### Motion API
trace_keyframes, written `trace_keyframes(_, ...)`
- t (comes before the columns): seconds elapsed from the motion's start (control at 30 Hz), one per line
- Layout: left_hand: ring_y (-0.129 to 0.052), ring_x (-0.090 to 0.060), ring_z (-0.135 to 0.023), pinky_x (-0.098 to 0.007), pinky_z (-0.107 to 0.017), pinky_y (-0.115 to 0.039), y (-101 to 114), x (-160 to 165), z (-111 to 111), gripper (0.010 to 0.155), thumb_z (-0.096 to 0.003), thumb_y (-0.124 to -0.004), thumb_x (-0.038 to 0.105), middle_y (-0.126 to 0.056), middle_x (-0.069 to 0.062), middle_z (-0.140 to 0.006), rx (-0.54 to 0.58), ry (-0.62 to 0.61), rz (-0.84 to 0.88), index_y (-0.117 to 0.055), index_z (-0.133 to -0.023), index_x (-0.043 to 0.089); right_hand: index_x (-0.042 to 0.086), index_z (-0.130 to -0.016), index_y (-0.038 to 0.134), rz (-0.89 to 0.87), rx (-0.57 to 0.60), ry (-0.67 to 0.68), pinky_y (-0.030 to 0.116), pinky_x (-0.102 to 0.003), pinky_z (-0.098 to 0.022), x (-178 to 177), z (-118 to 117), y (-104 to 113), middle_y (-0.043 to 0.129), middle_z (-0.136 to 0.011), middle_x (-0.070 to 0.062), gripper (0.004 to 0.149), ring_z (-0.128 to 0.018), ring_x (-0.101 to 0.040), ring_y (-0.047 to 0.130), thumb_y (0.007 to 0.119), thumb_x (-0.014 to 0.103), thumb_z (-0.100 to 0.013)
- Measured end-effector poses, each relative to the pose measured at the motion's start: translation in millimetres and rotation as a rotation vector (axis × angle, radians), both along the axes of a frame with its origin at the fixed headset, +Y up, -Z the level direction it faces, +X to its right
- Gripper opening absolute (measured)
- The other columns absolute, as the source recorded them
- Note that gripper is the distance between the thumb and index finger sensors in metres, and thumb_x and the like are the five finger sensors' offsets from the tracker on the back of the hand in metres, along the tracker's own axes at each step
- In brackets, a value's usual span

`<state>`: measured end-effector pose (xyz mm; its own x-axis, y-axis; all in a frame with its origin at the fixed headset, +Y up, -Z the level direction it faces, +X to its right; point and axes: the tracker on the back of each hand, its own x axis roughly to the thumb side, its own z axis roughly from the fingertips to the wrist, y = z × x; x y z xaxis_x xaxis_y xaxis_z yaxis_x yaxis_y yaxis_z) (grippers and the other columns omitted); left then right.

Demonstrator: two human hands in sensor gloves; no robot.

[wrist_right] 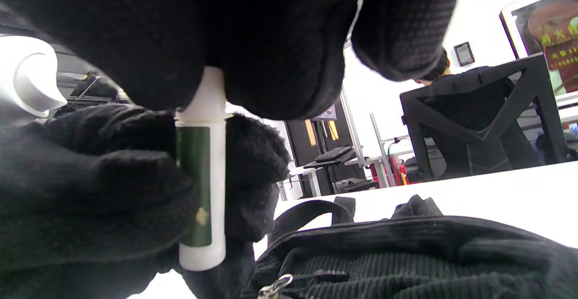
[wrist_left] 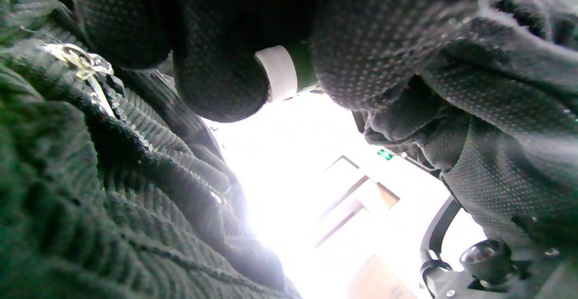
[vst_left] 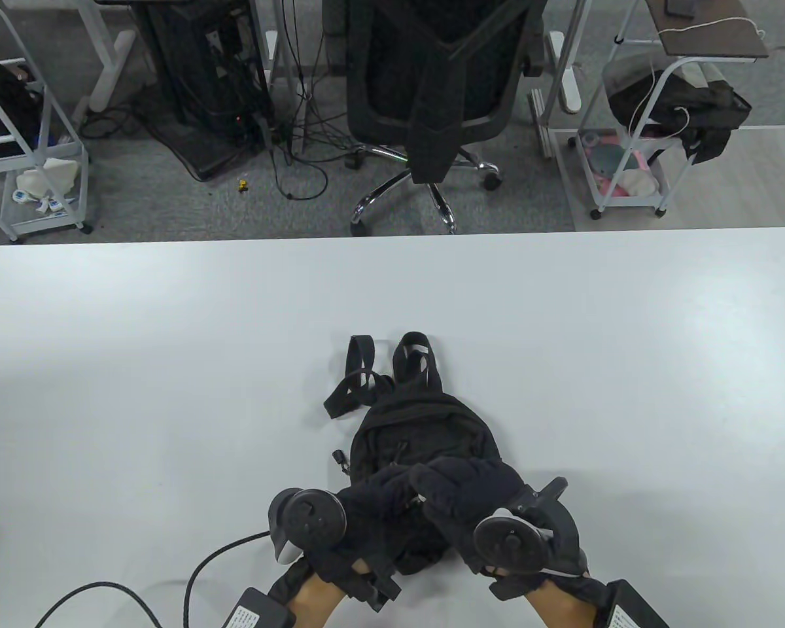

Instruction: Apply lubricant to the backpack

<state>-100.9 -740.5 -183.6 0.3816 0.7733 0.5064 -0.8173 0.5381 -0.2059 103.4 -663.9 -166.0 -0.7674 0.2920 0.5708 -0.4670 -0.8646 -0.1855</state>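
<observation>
A small black backpack (vst_left: 425,425) lies on the white table (vst_left: 170,360), straps pointing away from me. Both hands hover over its near end. My left hand (vst_left: 383,497) grips the body of a white lubricant tube with a green label (wrist_right: 202,190). My right hand (vst_left: 448,487) grips the tube's white top end (wrist_right: 208,93) from above. The tube stands upright just above the backpack's ribbed fabric (wrist_right: 406,254). A metal zipper pull (wrist_right: 275,285) lies below it and also shows in the left wrist view (wrist_left: 79,59). The table view hides the tube.
A black cable (vst_left: 196,575) runs across the table at the near left. Beyond the far edge stand a black office chair (vst_left: 445,98) and white wire carts (vst_left: 33,163) on both sides.
</observation>
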Motion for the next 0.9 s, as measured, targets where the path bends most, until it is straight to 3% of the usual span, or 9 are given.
trace_keyframes(0.23, -0.106, -0.039, -0.051, -0.062, -0.055, -0.084, 7.8, 1.5, -1.1, 0.053, -0.038, -0.097, 0.029, -0.092, -0.02, -0.077, 0.029, -0.005, -0.029, -0.092, -0.084, 0.004, 0.031, -0.082, 0.091, -0.131, -0.131, 0.041, 0.086, -0.043, -0.051, 3.6, -11.4, -7.5, 0.093, -0.077, -0.001, 0.044, -0.046, -0.011, 0.107, 0.096, 0.039, -0.039)
trace_keyframes(0.43, -0.108, -0.037, -0.047, -0.06, -0.052, -0.087, 3.4, 1.0, -0.9, 0.053, -0.0384, -0.098, 0.033, -0.094, -0.02, -0.074, -0.013, 0.04, -0.021, -0.094, -0.083, 0.004, 0.034, -0.083, 0.089, -0.125, -0.157, 0.024, 0.086, -0.043, -0.051, 7.5, -16.6, -12.7, 0.093, -0.078, 0.001, 0.045, -0.047, -0.011, 0.107, 0.095, 0.041, -0.039)
trace_keyframes(0.57, -0.108, -0.035, -0.048, -0.059, -0.052, -0.088, 6.1, 2.3, 3.2, 0.054, -0.0386, -0.098, 0.035, -0.094, -0.019, -0.075, 0.03, 0.066, -0.057, -0.093, -0.083, 0.005, 0.031, -0.087, 0.086, -0.119, -0.161, 0.008, 0.086, -0.043, -0.051, 10.2, -18.2, -15.7, 0.094, -0.078, 0.001, 0.054, -0.048, -0.011, 0.108, 0.097, 0.047, -0.038)
trace_keyframes(0.7, -0.105, -0.038, -0.056, -0.063, -0.054, -0.083, 5.1, -2.4, 1.7, 0.057, -0.0424, -0.092, 0.04, -0.09, -0.018, -0.084, 0.028, 0.044, -0.032, -0.088, -0.09, 0.008, 0.031, -0.087, 0.086, -0.12, -0.118, -0.007, 0.086, -0.043, -0.051, 11.9, -16.2, -10.1, 0.094, -0.078, 0.002, 0.051, -0.048, -0.011, 0.108, 0.096, 0.046, -0.038)
trace_keyframes(0.8, -0.097, -0.045, -0.069, -0.067, -0.057, -0.076, 6.0, -13.0, -0.9, 0.066, -0.0452, -0.087, 0.045, -0.079, -0.022, -0.095, 0.019, 0.036, 0.033, -0.077, -0.099, 0.009, 0.033, -0.087, 0.086, -0.136, -0.067, -0.058, 0.086, -0.043, -0.051, 23.9, -16.6, 0.8, 0.093, -0.078, 0.002, 0.051, -0.049, -0.011, 0.107, 0.096, 0.046, -0.038)
trace_keyframes(0.9, -0.09, -0.05, -0.077, -0.069, -0.06, -0.072, 11.3, -28.7, -3.3, 0.067, -0.0461, -0.085, 0.046, -0.07, -0.025, -0.101, 0.027, 0.045, 0.101, -0.074, -0.101, 0.009, 0.036, -0.086, 0.087, -0.167, -0.031, -0.128, 0.085, -0.044, -0.052, 44.4, -19.0, 14.6, 0.093, -0.079, 0.003, 0.049, -0.051, -0.012, 0.106, 0.096, 0.045, -0.038)
